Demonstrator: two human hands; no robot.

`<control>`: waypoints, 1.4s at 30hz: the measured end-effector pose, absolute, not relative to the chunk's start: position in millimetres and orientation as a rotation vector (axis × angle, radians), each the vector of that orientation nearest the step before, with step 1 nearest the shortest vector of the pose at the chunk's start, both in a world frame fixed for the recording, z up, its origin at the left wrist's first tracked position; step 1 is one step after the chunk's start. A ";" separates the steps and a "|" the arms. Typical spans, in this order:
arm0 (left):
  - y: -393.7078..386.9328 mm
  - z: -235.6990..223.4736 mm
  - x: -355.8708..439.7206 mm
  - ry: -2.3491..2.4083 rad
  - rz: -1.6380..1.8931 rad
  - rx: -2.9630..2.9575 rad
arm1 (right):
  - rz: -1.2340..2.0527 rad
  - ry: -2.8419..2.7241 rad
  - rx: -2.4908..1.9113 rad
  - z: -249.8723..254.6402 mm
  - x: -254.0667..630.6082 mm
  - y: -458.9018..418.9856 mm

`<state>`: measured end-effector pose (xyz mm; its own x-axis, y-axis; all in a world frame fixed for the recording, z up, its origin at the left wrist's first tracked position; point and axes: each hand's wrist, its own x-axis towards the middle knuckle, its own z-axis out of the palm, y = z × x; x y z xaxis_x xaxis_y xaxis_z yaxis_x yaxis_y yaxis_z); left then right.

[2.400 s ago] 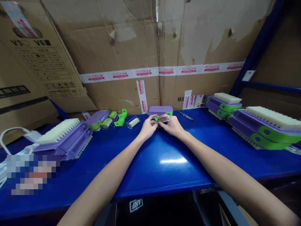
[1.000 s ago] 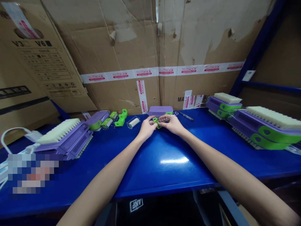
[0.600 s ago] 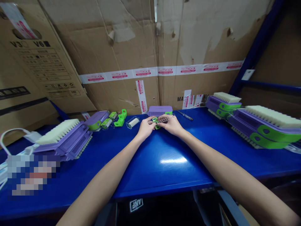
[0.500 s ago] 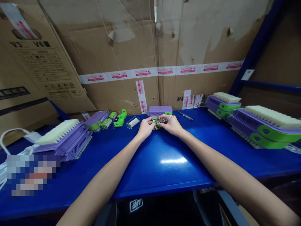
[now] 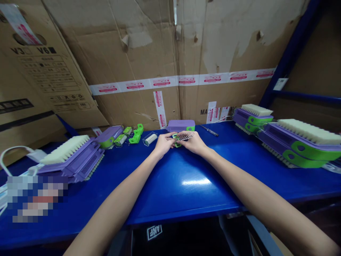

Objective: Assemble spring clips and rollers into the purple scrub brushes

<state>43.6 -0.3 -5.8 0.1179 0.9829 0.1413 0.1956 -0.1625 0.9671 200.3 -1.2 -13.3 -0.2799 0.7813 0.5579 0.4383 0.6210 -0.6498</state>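
1. Left hand (image 5: 163,145): thumb and forefinger drawn together in a pinch, gripping a small green plastic part (image 5: 177,144) from its left side. Remaining fingers curl behind; their exact contact is hidden.
2. Right hand (image 5: 196,143): fingers bent inward, closed on a metal coil spring (image 5: 185,136), which lies along the thumb and forefinger. Thumb tip sits against or right beside the green plastic part; I cannot tell whether it also bears on it.
3. Position of the work: green plastic part and spring are between the two hands, close together, just in front of a purple-and-green brush unit (image 5: 180,125). Whether spring and part are joined cannot be made out.
4. Pose: both forearms reach forward from the lower corners and converge over the glossy blue table (image 5: 170,192). Fingertips point inward, backs of the hands partly turned up, hands nearly meeting.
5. Left of the left hand: clear case (image 5: 150,139) holding a pale block, then green plastic brackets (image 5: 136,137) farther left.
6. Right of the right hand: slim screwdriver (image 5: 210,130), lying at a slant, apart from the fingers.
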 end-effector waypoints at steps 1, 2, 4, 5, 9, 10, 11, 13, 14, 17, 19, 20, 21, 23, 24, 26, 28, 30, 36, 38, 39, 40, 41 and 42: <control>-0.5 -5.3 43.6 1.208 1.133 1.523 | 0.463 -1.929 -0.965 -13.7 200.7 -0.9; -0.6 -4.9 43.5 1.211 1.127 1.526 | 0.455 -1.943 -0.960 -14.3 201.2 -0.5; -0.5 -4.4 43.3 1.207 1.113 1.539 | 0.413 -1.976 -0.958 -15.7 202.7 0.6; -0.4 -4.4 43.1 1.205 1.107 1.546 | 0.381 -1.993 -0.963 -16.4 203.5 1.1; 0.7 -5.1 41.2 1.157 1.073 1.576 | 0.288 -2.060 -0.980 -18.1 204.2 2.7; 1.1 -5.4 40.4 1.132 1.063 1.584 | 0.278 -2.068 -0.985 -18.2 203.7 2.8; 1.6 -5.6 39.5 1.106 1.052 1.590 | 0.267 -2.073 -0.993 -18.1 203.2 2.7; 2.5 -5.7 37.5 1.060 1.031 1.598 | 0.245 -2.075 -1.013 -17.3 202.0 2.2; 2.8 -5.5 36.5 1.043 1.020 1.598 | 0.235 -2.074 -1.022 -16.7 201.6 1.7; 3.1 -4.4 34.1 1.009 0.988 1.599 | 0.229 -2.079 -1.042 -14.0 201.0 -0.9; 2.7 -3.6 33.3 0.999 0.972 1.599 | 0.228 -2.084 -1.055 -12.1 200.8 -2.9; 2.4 -3.3 33.3 0.997 0.965 1.600 | 0.226 -2.083 -1.060 -11.3 200.7 -3.8; 2.1 -3.1 33.5 0.997 0.960 1.602 | 0.219 -2.082 -1.066 -10.7 200.4 -4.4; 1.5 -3.2 34.7 1.008 0.966 1.612 | 0.202 -2.077 -1.079 -10.1 199.7 -5.1; 1.2 -3.4 35.5 1.020 0.972 1.618 | 0.197 -2.073 -1.086 -10.1 199.3 -5.1; 1.0 -3.9 37.3 1.054 0.986 1.624 | 0.201 -2.059 -1.096 -10.8 198.7 -4.7; 1.1 -4.5 38.7 1.089 0.997 1.622 | 0.222 -2.040 -1.101 -11.8 198.9 -4.4; 1.5 -5.1 39.2 1.118 1.004 1.617 | 0.241 -2.025 -1.105 -12.8 199.8 -4.4; 3.1 -7.0 38.6 1.117 1.010 1.651 | 0.248 -2.095 -1.014 -13.8 205.2 -4.1; 2.9 -7.4 38.8 1.124 1.020 1.667 | 0.248 -2.127 -0.994 -13.7 206.8 -3.8; 2.7 -7.6 38.9 1.123 1.024 1.677 | 0.248 -2.136 -0.994 -13.6 207.3 -3.8; 2.3 -7.7 39.0 1.115 1.027 1.688 | 0.246 -2.139 -1.001 -13.3 207.6 -3.9; 2.0 -7.9 39.1 1.103 1.028 1.699 | 0.241 -2.139 -1.012 -13.0 207.7 -4.2; 1.6 -8.0 39.2 1.090 1.030 1.710 | 0.236 -2.139 -1.027 -12.6 207.7 -4.6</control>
<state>39.2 1.6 -8.0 0.2843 0.9386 0.1953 0.2478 -0.2687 0.9308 207.7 -4.6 -12.6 -0.4062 0.7349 0.5430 0.5992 0.6629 -0.4490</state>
